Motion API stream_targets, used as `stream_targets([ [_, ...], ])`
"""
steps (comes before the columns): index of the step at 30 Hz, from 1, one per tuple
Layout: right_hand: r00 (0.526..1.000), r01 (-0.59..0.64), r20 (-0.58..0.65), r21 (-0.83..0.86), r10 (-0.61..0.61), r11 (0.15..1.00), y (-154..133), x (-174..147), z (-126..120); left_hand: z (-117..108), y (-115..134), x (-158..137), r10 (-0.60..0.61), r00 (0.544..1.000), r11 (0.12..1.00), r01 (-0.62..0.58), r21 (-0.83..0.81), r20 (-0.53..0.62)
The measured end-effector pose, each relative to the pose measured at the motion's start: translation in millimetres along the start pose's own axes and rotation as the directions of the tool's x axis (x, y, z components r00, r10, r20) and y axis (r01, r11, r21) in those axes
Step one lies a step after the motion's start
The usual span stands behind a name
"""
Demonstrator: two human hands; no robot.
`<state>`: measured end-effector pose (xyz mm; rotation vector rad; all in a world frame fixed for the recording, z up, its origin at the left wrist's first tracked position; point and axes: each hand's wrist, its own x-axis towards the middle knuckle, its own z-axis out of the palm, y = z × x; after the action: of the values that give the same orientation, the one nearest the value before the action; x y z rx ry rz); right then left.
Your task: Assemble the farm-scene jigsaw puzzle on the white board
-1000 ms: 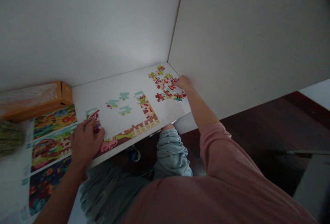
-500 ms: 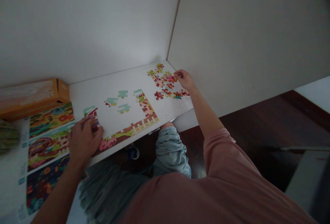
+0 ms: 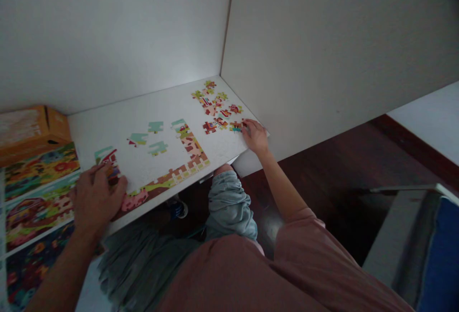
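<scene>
Puzzle pcs in a few groups on white table; joined strip runs along near edge, then turns up the right side, prob. laid flush w/ table edge to keep the border straight; barn pieces at strip's left end, partly under left hand; 3 sky pieces apart from each other inside the outline, prob. parked there as sorted by color; loose pieces heaped at far right, well apart from strip, likely so they don't mix w/ joined ones; picture sheet lies left, partly covered by left hand + left forearm, prob. kept close for ref; orange box beyond it, back by wall. L hand palm down, fingers bent, thumb out to side, seemingly steadying; can't tell if it grips anything. R hand at near edge of heap, wrist low, fingertips at a brown-teal piece; can't tell if pinched or only touched; right forearm reaches out from body, angled fwd + inward.
</scene>
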<state>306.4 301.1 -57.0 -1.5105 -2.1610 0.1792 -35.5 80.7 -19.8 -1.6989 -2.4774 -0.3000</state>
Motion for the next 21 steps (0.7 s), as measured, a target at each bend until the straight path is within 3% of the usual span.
stream_targets([
  [4,0.999,0.029,-0.037,-0.013,-0.030,0.999,1,-15,3,2,0,-1,0.002,1.000,1.000,-0.002,0.022,-0.012],
  [14,0.997,0.022,-0.068,-0.032,-0.025,0.999,5,-11,3,7,2,0,-0.005,1.000,0.999,0.006,0.036,-0.014],
  [21,0.994,0.097,0.051,0.035,-0.099,0.995,-1,42,21,6,4,0,-0.007,1.000,1.000,0.007,0.006,-0.020],
])
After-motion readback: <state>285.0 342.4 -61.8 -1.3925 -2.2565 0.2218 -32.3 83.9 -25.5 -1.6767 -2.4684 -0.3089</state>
